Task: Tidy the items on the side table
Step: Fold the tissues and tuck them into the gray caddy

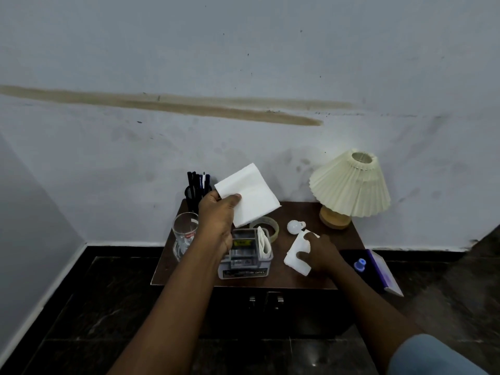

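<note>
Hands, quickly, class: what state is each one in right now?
Left hand: closed on a flat white napkin, lifted above the table.
Right hand: closed on a folded white napkin lying on the table.

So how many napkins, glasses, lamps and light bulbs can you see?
Napkins: 3 (folded napkin in the left hand, crumpled napkin gripped by the right hand, tucked napkin in the grey organiser)
Glasses: 1
Lamps: 1
Light bulbs: 1
Total: 6
</note>
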Motion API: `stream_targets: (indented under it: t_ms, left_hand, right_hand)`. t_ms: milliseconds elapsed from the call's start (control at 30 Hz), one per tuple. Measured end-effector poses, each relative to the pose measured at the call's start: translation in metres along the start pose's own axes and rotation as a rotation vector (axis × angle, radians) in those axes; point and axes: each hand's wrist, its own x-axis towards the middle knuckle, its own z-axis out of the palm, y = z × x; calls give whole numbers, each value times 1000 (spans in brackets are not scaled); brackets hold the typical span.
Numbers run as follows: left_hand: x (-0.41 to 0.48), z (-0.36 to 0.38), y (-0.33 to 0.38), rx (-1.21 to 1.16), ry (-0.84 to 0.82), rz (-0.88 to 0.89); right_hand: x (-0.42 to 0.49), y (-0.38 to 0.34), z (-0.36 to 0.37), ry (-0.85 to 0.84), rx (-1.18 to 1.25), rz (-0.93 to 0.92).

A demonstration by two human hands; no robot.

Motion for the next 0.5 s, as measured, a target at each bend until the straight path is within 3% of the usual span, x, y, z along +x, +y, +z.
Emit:
stream_targets:
  t_ms: [167, 333, 433, 500]
  left_hand:
    - [2, -3, -1, 6, -10, 4]
    - [3, -11, 6, 14, -10, 35]
    - [6, -18, 8, 119, -44, 40]
    - [6, -22, 6, 197, -107, 32]
  right_hand:
    - [10, 10, -1, -98, -54, 121]
    - [6, 14, -15, 90, 24, 107]
    - [0, -14, -33, 287, 331, -36]
    - [-11, -51, -52, 239, 798, -120]
